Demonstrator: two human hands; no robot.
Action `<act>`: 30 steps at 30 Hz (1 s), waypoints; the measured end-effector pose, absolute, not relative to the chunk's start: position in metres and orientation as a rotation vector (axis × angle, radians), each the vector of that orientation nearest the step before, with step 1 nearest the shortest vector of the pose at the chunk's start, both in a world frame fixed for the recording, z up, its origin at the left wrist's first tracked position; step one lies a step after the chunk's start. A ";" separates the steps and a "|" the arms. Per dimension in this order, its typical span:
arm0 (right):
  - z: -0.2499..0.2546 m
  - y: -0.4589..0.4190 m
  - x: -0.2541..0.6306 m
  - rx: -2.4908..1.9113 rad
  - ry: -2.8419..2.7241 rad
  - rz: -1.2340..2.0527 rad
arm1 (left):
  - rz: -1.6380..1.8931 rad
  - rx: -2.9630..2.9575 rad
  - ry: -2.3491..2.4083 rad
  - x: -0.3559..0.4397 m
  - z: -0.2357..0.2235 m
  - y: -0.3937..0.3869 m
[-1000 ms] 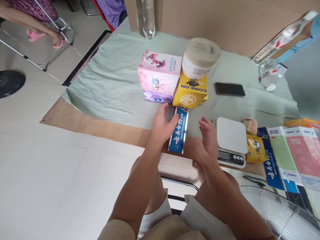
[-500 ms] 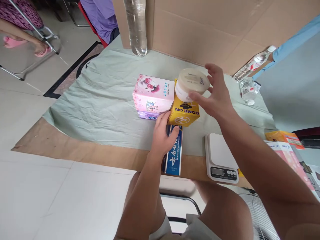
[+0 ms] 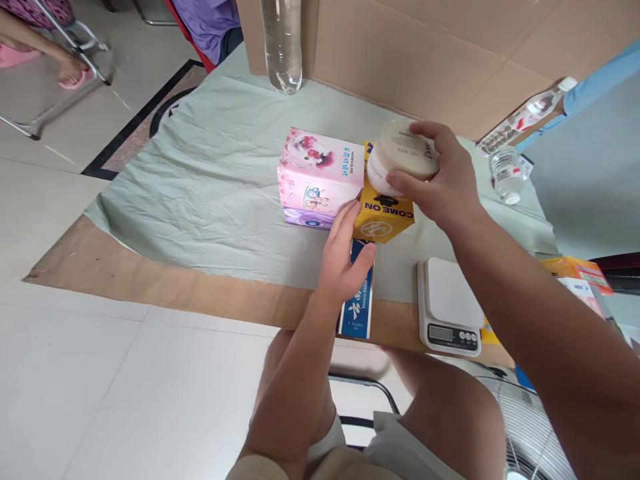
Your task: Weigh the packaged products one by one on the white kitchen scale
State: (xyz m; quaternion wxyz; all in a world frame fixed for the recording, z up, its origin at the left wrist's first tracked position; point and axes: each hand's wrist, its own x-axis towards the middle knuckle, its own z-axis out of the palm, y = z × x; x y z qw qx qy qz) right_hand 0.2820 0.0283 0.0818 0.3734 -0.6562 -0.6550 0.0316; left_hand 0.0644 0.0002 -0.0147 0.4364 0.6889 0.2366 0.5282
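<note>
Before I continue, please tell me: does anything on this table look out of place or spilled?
Yes. The small bottle lies on its side instead of standing. The cloth is wrinkled and askew, leaving a brown strip bare along the near edge. No spill shows.

Brn tbl (image 3: 175, 287) w/ grn cloth (image 3: 215, 200), holding blue toothpaste bx (image 3: 357, 317), wht scale (image 3: 453, 293), clr btls (image 3: 507, 177).

The COME ON box (image 3: 384, 220) is flanked on its left by a carton (image 3: 320, 179) and topped by a jar (image 3: 403, 153). Before it a toothpaste box (image 3: 357, 317) is laid, with a scale (image 3: 454, 293) set to the front right. A tall bottle (image 3: 283, 50) is placed behind, leftward.
</note>
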 end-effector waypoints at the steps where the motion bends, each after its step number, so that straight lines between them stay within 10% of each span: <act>1: 0.083 0.028 0.283 -1.667 -1.682 0.096 | 1.311 1.716 0.574 0.066 -0.012 -0.001; 19: 0.092 -0.095 0.257 -1.365 -1.606 -0.182 | 1.157 1.679 0.459 0.062 0.060 -0.051; 30: 0.002 -0.230 0.310 -1.947 -1.142 -0.078 | 0.369 1.703 0.457 0.142 0.029 -0.117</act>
